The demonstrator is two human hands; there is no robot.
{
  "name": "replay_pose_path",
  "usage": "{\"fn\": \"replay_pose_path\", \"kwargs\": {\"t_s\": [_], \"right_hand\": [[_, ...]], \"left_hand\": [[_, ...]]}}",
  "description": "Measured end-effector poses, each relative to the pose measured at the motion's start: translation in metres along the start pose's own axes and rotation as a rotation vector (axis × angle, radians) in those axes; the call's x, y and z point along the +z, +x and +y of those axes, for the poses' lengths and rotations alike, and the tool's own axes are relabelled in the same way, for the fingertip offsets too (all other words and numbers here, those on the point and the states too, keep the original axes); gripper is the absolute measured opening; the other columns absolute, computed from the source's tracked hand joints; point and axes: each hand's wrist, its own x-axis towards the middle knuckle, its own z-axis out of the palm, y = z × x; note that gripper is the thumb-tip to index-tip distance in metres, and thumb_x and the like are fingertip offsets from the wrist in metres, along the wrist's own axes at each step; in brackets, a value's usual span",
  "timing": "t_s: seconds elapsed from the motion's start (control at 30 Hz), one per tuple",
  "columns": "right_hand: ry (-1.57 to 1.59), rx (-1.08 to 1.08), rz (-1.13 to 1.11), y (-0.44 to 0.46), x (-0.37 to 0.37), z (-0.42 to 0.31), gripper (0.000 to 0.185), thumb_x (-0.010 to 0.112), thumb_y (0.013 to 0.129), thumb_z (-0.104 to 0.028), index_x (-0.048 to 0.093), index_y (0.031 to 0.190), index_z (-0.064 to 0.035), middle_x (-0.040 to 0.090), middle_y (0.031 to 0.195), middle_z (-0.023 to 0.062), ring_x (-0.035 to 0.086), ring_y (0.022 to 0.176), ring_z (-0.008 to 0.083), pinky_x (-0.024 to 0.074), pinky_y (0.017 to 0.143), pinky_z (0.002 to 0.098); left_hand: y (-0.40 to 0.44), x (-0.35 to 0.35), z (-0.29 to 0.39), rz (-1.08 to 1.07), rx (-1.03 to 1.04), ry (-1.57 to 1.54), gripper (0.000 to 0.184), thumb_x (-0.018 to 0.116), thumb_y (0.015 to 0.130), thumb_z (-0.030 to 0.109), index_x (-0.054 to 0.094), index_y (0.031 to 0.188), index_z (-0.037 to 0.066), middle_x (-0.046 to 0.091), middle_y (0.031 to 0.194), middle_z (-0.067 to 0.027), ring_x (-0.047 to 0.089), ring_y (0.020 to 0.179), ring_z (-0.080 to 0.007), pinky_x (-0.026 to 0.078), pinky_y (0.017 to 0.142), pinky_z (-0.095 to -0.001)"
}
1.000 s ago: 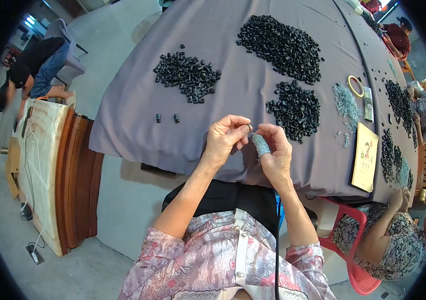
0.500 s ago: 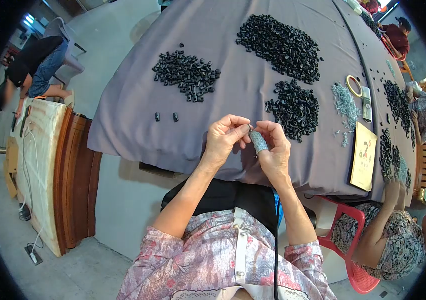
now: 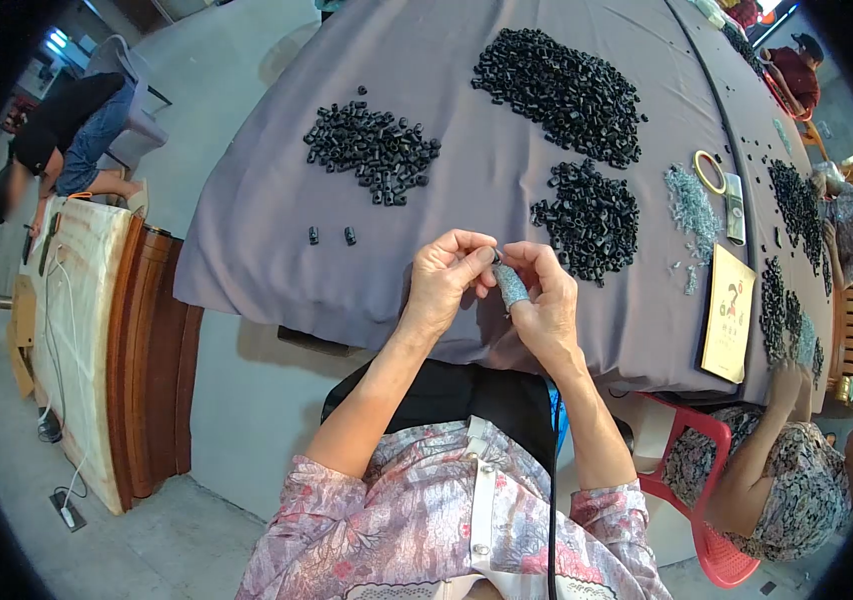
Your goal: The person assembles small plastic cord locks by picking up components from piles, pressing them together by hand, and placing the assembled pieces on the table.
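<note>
My left hand (image 3: 450, 278) is closed, thumb and forefinger pinched on something small and dark, too small to make out. Right beside it, my right hand (image 3: 545, 298) is closed with its fingertips at the same spot. A grey speckled covering (image 3: 512, 287) wraps one of its fingers. Both hands are over the near edge of the grey cloth (image 3: 277, 265). Two small black pieces (image 3: 351, 236) stand apart to the left, below a pile of black pieces (image 3: 372, 152). Beyond my right hand lies another black pile (image 3: 592, 222), with a larger one (image 3: 559, 95) farther back.
To the right lie clear small pieces (image 3: 693, 208), a tape roll (image 3: 710, 172) and a yellow booklet (image 3: 729, 313). A person in a patterned top sits on a red chair (image 3: 719, 540). Another person bends over a marble-topped table (image 3: 87, 340) at left.
My right hand has shifted slightly left, and its covered finger has tilted closer to my left fingertips. At the far right, the seated person's hands have moved slightly down and left.
</note>
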Motion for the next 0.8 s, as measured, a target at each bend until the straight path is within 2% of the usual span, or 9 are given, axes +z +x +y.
{"fn": "replay_pose_path", "kwargs": {"t_s": [0.1, 0.3, 0.5, 0.57, 0.8], "right_hand": [[0.021, -0.008, -0.001, 0.001, 0.0, 0.0, 0.038, 0.05, 0.067, 0.017, 0.053, 0.103, 0.0021, 0.062, 0.094, 0.0136, 0.062, 0.086, 0.0163, 0.0492, 0.074, 0.026], [0.069, 0.053, 0.003, 0.0, -0.001, 0.001, 0.039, 0.049, 0.067, 0.018, 0.053, 0.102, 0.0023, 0.062, 0.093, 0.0128, 0.061, 0.086, 0.0156, 0.0489, 0.073, 0.0254], [0.041, 0.053, 0.004, -0.004, -0.008, 0.008, 0.035, 0.048, 0.068, 0.017, 0.055, 0.099, 0.0012, 0.061, 0.087, 0.0103, 0.061, 0.08, 0.0145, 0.048, 0.069, 0.0254], [0.069, 0.016, -0.016, -0.002, -0.009, 0.01, 0.032, 0.049, 0.069, 0.016, 0.055, 0.096, 0.0006, 0.06, 0.083, 0.0095, 0.06, 0.077, 0.0147, 0.0476, 0.067, 0.0262], [-0.117, -0.086, -0.031, 0.003, -0.015, 0.005, 0.024, 0.053, 0.07, 0.013, 0.055, 0.091, 0.0001, 0.056, 0.078, 0.012, 0.058, 0.07, 0.0237, 0.0455, 0.062, 0.0301]], "left_hand": [[0.001, 0.001, 0.0, 0.008, 0.003, -0.007, 0.01, 0.059, 0.084, 0.006, 0.06, 0.093, 0.002, 0.06, 0.067, -0.0039, 0.053, 0.054, -0.0083, 0.042, 0.048, -0.0178], [-0.005, 0.0, 0.002, -0.054, 0.024, 0.192, 0.017, 0.061, 0.081, 0.004, 0.06, 0.099, 0.002, 0.06, 0.074, -0.0022, 0.053, 0.06, -0.0064, 0.043, 0.052, -0.0178], [-0.007, 0.011, 0.003, 0.002, 0.11, 0.062, 0.022, 0.062, 0.08, -0.001, 0.058, 0.101, 0.0, 0.059, 0.081, -0.0027, 0.056, 0.069, -0.0064, 0.046, 0.056, -0.0189], [-0.007, 0.01, -0.001, 0.004, 0.096, 0.131, 0.021, 0.062, 0.08, -0.001, 0.057, 0.1, 0.0, 0.059, 0.081, -0.003, 0.056, 0.069, -0.0066, 0.047, 0.057, -0.0192], [-0.008, 0.007, -0.006, -0.054, 0.127, 0.304, 0.018, 0.061, 0.08, -0.001, 0.058, 0.098, -0.001, 0.06, 0.082, -0.0046, 0.057, 0.067, -0.0069, 0.048, 0.059, -0.0196]]}}
